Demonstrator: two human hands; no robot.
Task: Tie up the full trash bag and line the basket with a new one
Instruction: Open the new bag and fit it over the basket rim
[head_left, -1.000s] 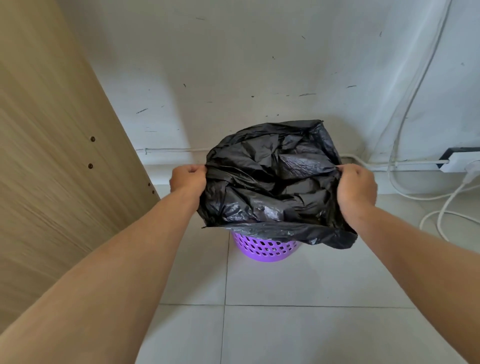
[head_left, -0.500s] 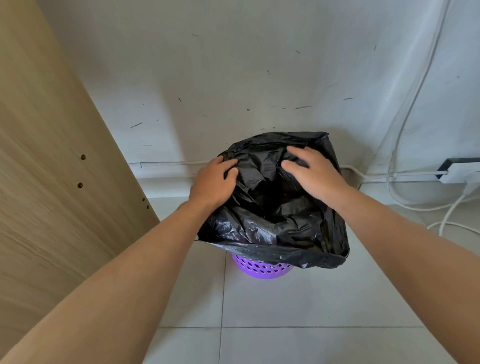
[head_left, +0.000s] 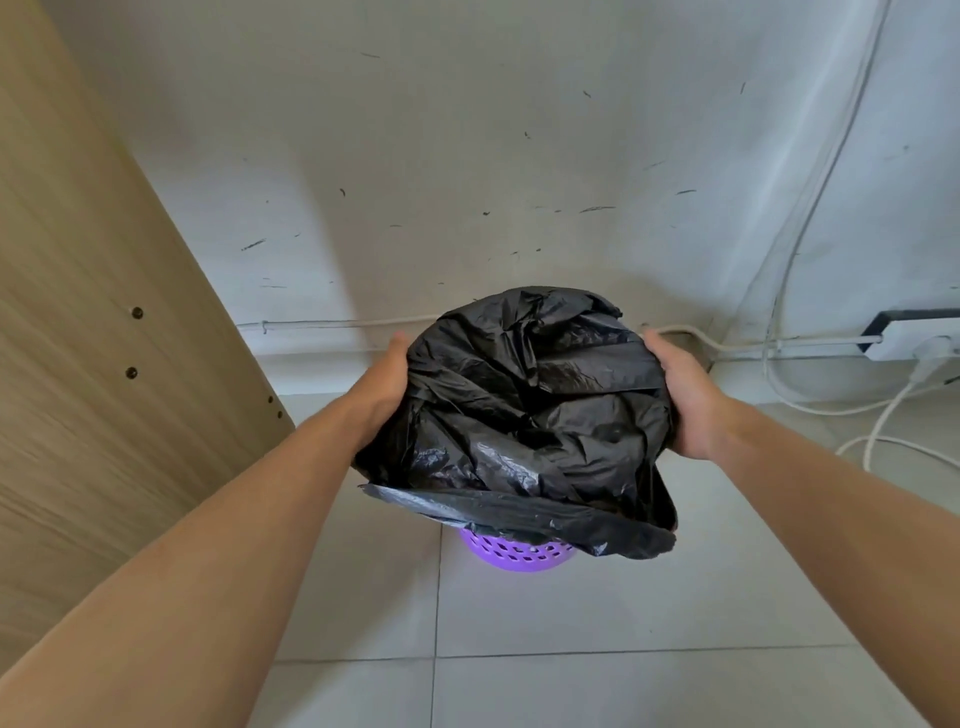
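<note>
My left hand (head_left: 382, 387) at 9 and right hand (head_left: 685, 400) at 3 cup the black bag (head_left: 524, 415) | untied, in purple basket (head_left: 514, 553) | tying, relining left

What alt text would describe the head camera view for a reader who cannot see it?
Two bare hands, the left hand and the right hand, hold the sides of a black trash bag that sits in a purple basket on a tiled floor.

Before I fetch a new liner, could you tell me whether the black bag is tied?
Not tied: the black bag shows no knot, its rim draped over the purple basket.
</note>
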